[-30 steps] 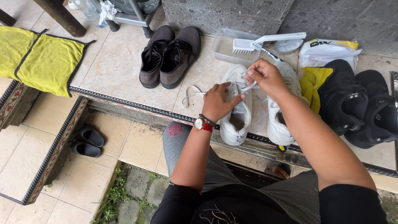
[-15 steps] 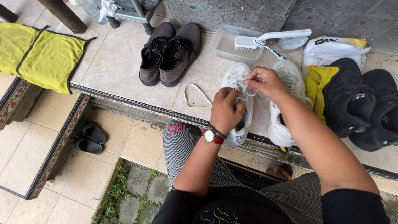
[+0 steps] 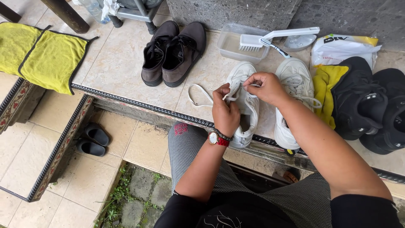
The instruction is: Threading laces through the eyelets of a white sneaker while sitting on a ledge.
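White-yellow bag [image 3: 344, 48] by wall

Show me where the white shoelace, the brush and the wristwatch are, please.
white shoelace [image 3: 197, 95]: head view, on the loose loop lying on the tiles.
brush [image 3: 291, 33]: head view, on its white handle.
wristwatch [image 3: 214, 137]: head view, on its round dial.

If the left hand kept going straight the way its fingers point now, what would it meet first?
The left hand points away from the person along the white sneaker it is lacing. Past the toe it would probably meet the clear plastic tub holding the white brush, though depth is hard to judge.
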